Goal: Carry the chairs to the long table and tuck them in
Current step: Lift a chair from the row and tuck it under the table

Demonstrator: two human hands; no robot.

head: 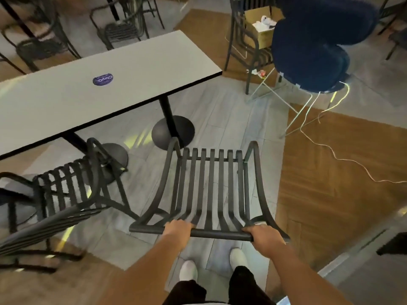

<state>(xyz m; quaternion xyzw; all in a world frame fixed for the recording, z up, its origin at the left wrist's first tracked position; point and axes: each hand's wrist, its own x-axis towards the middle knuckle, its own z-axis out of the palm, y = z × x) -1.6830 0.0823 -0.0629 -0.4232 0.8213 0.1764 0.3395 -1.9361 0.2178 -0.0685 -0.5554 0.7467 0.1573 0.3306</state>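
Grey plank flooring (220, 115), bordered by brown wood-pattern panels (330, 183), is seen from above. At six o'clock a black slatted metal chair (211, 188) is held by its rounded top rail: the left hand (177, 230) is curled round the rail's middle-left, the right hand (265, 237) round its right end. Its seat of parallel flat slats and curved armrests points toward twelve o'clock, well short of the long table (105, 84). That grey, black-edged tabletop, marked by a blue oval sticker (103, 79), is carried on black posts with round bases (174, 132) at ten o'clock. A second slatted chair (66, 194) is placed at nine o'clock by the table's near edge. Open floor is left between the held chair and the table's end. A blue upholstered chair (312, 51) on thin wire legs is seen at one o'clock, with a cardboard box (262, 20) beside it.
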